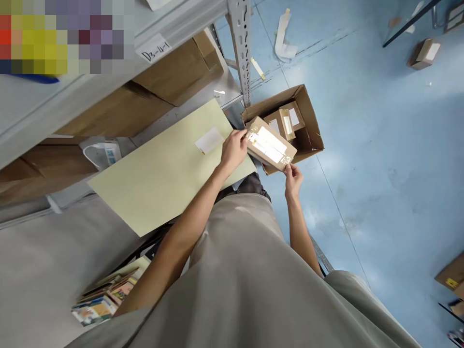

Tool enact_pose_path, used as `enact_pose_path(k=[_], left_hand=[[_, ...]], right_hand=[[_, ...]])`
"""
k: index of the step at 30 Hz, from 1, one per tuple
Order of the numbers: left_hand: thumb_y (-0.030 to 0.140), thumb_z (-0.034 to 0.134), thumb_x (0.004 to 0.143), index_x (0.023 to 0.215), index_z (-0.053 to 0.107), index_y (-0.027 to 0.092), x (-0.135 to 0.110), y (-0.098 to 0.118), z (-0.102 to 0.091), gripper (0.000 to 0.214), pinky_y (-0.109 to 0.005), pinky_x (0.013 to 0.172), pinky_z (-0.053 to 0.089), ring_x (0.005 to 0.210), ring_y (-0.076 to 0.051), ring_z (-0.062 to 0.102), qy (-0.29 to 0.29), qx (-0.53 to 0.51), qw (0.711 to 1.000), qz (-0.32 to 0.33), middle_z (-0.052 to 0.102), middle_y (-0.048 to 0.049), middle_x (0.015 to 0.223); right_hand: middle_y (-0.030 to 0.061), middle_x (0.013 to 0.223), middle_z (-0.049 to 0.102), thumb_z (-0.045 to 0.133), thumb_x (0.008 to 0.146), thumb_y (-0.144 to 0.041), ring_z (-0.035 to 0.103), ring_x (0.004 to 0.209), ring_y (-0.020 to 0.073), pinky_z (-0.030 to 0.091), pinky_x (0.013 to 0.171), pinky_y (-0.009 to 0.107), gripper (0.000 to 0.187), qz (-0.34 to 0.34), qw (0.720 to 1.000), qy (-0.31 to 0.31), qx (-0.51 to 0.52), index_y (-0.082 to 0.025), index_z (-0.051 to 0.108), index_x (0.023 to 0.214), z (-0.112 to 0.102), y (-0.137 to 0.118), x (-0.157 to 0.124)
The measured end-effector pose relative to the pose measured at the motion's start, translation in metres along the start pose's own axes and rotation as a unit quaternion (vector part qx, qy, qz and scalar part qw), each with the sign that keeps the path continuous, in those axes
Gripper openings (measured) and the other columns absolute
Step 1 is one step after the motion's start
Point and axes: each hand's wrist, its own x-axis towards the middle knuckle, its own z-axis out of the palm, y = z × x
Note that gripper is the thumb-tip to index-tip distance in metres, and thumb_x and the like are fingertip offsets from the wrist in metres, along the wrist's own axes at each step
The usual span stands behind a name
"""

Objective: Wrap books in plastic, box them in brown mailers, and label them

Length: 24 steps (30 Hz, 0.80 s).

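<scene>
Between my two hands is a small cardboard box [270,144] with a white label and shiny clear tape at its ends. My left hand [234,150] grips its left end, fingers closed on the corner. At the lower right corner, my right hand [293,181] pinches the box's edge. Below and behind it stands an open carton [312,121] on the floor, with several smaller labelled boxes [286,123] inside. The held box hides part of that carton. A pale yellow board [155,179] with a white label [209,140] lies left of my left hand.
A grey metal shelf rack [239,53] rises at the left, holding large cardboard boxes [177,72]. Books [96,309] are stacked at lower left. On the blue floor lie paper scraps [284,41] and a small box [424,54]; another carton [453,273] stands at the right edge.
</scene>
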Motion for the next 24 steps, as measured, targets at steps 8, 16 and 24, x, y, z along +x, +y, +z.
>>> enact_pose_path(k=[8, 16, 24], left_hand=[[0.017, 0.077, 0.108, 0.143, 0.082, 0.020, 0.094, 0.012, 0.021, 0.035, -0.054, 0.146, 0.045, 0.161, -0.035, 0.066, 0.014, -0.017, 0.999, 0.040, 0.077, -0.0144, 0.159], [0.017, 0.065, 0.108, 0.137, 0.087, 0.020, -0.042, -0.040, -0.053, 0.036, -0.048, 0.132, 0.062, 0.140, -0.030, 0.083, 0.072, -0.010, 0.992, -0.105, 0.086, -0.0128, 0.151], [0.027, 0.064, 0.106, 0.127, 0.086, 0.020, -0.192, -0.084, -0.068, 0.031, -0.051, 0.126, 0.066, 0.132, -0.031, 0.086, 0.195, -0.120, 0.945, -0.234, 0.090, -0.0152, 0.141]], right_hand=[[0.0237, 0.144, 0.083, 0.069, 0.098, -0.064, 0.081, 0.139, 0.0347, 0.065, 0.125, 0.053, 0.066, 0.007, 0.999, -0.044, 0.023, -0.012, 0.078, 0.138, 0.022, -0.008, 0.050], [0.0149, 0.116, 0.088, 0.077, 0.089, -0.071, 0.085, 0.121, 0.0336, 0.070, 0.117, 0.055, 0.060, -0.003, 0.988, -0.153, 0.003, -0.019, 0.081, 0.118, 0.066, -0.016, 0.067], [0.0144, 0.115, 0.088, 0.080, 0.083, -0.085, 0.088, 0.115, 0.0339, 0.072, 0.115, 0.057, 0.069, -0.061, 0.941, -0.327, -0.065, -0.022, 0.080, 0.110, 0.137, -0.039, 0.044]])
